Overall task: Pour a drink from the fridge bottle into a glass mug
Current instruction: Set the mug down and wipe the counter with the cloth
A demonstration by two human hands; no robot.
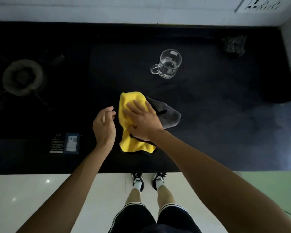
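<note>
A clear glass mug (168,64) stands upright on the black counter (208,115), its handle pointing left; it looks empty. Nearer to me lies a yellow and grey cloth (129,142). My right hand (142,120) lies flat on the cloth with straight fingers pressing it onto the counter. My left hand (104,125) hovers just left of the cloth, fingers loosely curled, holding nothing. No bottle is in view.
A gas burner (23,77) sits at the left of the counter. A phone (72,143) and a dark card (56,143) lie near the front edge. A dark crumpled object (234,45) is at the back right. White floor and my shoes show below.
</note>
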